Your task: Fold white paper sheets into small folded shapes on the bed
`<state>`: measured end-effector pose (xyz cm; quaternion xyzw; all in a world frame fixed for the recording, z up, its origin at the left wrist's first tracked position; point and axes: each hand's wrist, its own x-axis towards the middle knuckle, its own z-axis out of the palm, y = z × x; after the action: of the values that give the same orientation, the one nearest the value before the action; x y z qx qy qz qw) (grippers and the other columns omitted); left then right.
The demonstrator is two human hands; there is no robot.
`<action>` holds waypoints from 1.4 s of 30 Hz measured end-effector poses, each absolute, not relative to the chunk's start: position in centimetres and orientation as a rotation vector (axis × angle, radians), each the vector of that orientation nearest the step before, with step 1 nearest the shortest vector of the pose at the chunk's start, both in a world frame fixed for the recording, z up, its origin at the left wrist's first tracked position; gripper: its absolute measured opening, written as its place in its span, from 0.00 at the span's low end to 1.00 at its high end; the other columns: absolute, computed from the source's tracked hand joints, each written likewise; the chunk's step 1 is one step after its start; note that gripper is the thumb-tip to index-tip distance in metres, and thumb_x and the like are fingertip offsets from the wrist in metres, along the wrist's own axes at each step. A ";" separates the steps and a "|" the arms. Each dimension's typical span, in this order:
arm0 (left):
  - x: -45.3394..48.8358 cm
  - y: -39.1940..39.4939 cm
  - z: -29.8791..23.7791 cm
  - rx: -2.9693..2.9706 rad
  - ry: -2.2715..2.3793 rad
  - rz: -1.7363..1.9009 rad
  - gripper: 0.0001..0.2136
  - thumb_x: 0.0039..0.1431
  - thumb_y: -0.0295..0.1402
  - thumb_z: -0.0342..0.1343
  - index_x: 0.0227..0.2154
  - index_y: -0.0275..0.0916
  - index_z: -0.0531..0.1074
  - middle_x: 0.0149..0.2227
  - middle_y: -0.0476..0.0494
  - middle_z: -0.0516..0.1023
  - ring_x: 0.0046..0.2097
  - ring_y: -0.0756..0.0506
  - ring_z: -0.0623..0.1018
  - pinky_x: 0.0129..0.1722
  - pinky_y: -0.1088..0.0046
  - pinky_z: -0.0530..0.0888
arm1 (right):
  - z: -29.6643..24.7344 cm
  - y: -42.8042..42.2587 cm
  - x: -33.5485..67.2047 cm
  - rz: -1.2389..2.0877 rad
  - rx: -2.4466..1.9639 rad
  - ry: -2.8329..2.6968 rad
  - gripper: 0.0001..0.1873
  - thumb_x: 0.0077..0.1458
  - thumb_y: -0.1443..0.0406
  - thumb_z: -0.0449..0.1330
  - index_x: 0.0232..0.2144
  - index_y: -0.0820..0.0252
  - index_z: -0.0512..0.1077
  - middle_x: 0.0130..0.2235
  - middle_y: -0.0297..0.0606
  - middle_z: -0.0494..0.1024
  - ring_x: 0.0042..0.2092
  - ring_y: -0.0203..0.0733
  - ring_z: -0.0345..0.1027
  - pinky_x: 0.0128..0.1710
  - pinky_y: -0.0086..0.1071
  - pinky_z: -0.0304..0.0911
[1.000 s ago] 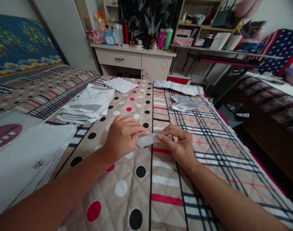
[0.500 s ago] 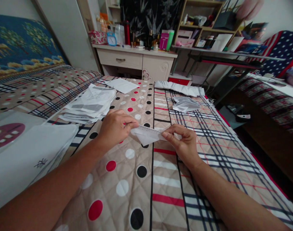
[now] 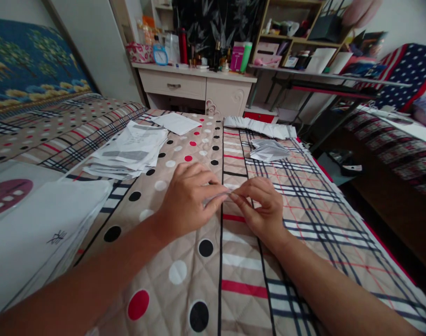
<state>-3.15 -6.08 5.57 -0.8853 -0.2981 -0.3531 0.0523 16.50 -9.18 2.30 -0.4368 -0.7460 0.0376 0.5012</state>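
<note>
Over the middle of the patterned bedspread, a folded piece of paper is pinched between my two hands, mostly hidden by the fingers. My left hand grips it with thumb and forefinger near the centre. From the other side, my right hand holds its right end between thumb and fingertips, close to the left fingertips. Beyond the right hand lies a small pile of folded papers. A stack of printed sheets rests past the left hand.
A long row of folded papers lies at the bed's far edge. One flat sheet is beside the stack. White bags lie at left. Past the bed stand a white dresser and a metal-legged desk.
My left hand has moved right along the folded paper, up to the right fingertips, covering most of it. My right hand has stayed nearly in place.
</note>
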 end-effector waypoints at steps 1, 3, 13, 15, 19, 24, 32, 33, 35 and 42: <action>-2.8 -6.5 5.7 -2.711 -0.896 -1.073 0.05 0.58 0.32 0.58 0.34 0.46 0.79 0.35 0.49 0.81 0.40 0.43 0.73 0.43 0.59 0.63 | 2.4 -9.4 16.4 0.055 -1.032 -1.823 0.05 0.54 0.66 0.62 0.26 0.55 0.74 0.26 0.34 0.75 0.32 0.41 0.67 0.38 0.40 0.58; -2.4 -7.0 5.9 -2.722 -0.901 -1.077 0.06 0.57 0.30 0.57 0.32 0.46 0.79 0.33 0.50 0.80 0.40 0.43 0.73 0.44 0.59 0.62 | 2.6 -9.6 16.2 0.017 -1.001 -1.846 0.04 0.54 0.67 0.62 0.27 0.54 0.75 0.27 0.33 0.75 0.32 0.41 0.67 0.38 0.41 0.58; -3.1 -6.4 6.5 -2.705 -0.901 -1.094 0.05 0.54 0.29 0.57 0.26 0.44 0.77 0.29 0.52 0.80 0.38 0.44 0.74 0.42 0.59 0.62 | 2.9 -9.9 16.0 0.067 -0.973 -1.792 0.05 0.54 0.68 0.62 0.27 0.55 0.74 0.27 0.34 0.76 0.32 0.41 0.68 0.39 0.41 0.59; -3.5 -5.9 6.6 -2.708 -0.920 -1.106 0.05 0.54 0.30 0.58 0.26 0.44 0.77 0.30 0.52 0.81 0.38 0.44 0.74 0.42 0.60 0.62 | 2.8 -9.8 16.1 0.111 -0.994 -1.751 0.05 0.54 0.67 0.63 0.27 0.55 0.74 0.27 0.33 0.76 0.32 0.41 0.69 0.39 0.41 0.60; -4.4 -5.0 6.9 -2.708 -0.946 -1.100 0.05 0.53 0.30 0.59 0.26 0.45 0.78 0.30 0.52 0.82 0.38 0.44 0.75 0.43 0.60 0.63 | 2.5 -9.5 16.5 0.163 -1.023 -1.705 0.06 0.55 0.67 0.63 0.26 0.55 0.74 0.28 0.33 0.77 0.33 0.41 0.70 0.40 0.41 0.61; -5.2 -4.3 7.5 -2.699 -0.985 -1.071 0.05 0.52 0.31 0.59 0.25 0.45 0.79 0.30 0.53 0.82 0.38 0.45 0.75 0.45 0.61 0.63 | 2.3 -9.1 16.8 0.186 -1.047 -1.612 0.07 0.55 0.67 0.64 0.25 0.56 0.74 0.27 0.33 0.76 0.33 0.41 0.70 0.39 0.40 0.62; -6.5 -3.4 7.9 -2.668 -1.133 -1.004 0.06 0.53 0.32 0.57 0.25 0.44 0.79 0.31 0.51 0.82 0.39 0.45 0.76 0.45 0.65 0.64 | 2.0 -8.5 17.7 0.232 -1.053 -1.527 0.08 0.55 0.68 0.64 0.24 0.57 0.74 0.26 0.32 0.74 0.31 0.39 0.67 0.37 0.37 0.61; -6.7 -3.3 8.0 -2.657 -1.151 -1.012 0.06 0.52 0.33 0.57 0.25 0.44 0.79 0.31 0.51 0.82 0.39 0.45 0.77 0.45 0.65 0.65 | 2.0 -8.5 17.8 0.240 -1.061 -1.519 0.08 0.55 0.68 0.64 0.24 0.57 0.74 0.26 0.32 0.74 0.31 0.39 0.67 0.37 0.37 0.61; -7.0 -3.0 8.0 -2.640 -1.183 -1.034 0.06 0.52 0.33 0.57 0.24 0.44 0.79 0.31 0.51 0.82 0.38 0.45 0.77 0.45 0.65 0.66 | 1.9 -8.4 18.0 0.254 -1.075 -1.504 0.08 0.54 0.67 0.64 0.24 0.57 0.73 0.26 0.32 0.74 0.31 0.39 0.67 0.37 0.36 0.61; -7.5 -2.1 7.2 -2.524 -1.373 -1.163 0.05 0.50 0.32 0.58 0.23 0.42 0.78 0.30 0.50 0.81 0.36 0.45 0.78 0.43 0.67 0.70 | 1.9 -8.3 17.7 0.301 -1.086 -1.502 0.09 0.55 0.67 0.63 0.23 0.57 0.73 0.26 0.32 0.73 0.31 0.38 0.66 0.37 0.35 0.59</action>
<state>-7.52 -2.07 7.16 -0.8140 -0.4429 -0.3751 0.0211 17.67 -8.33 1.95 -0.4668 -0.6455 0.1292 0.5906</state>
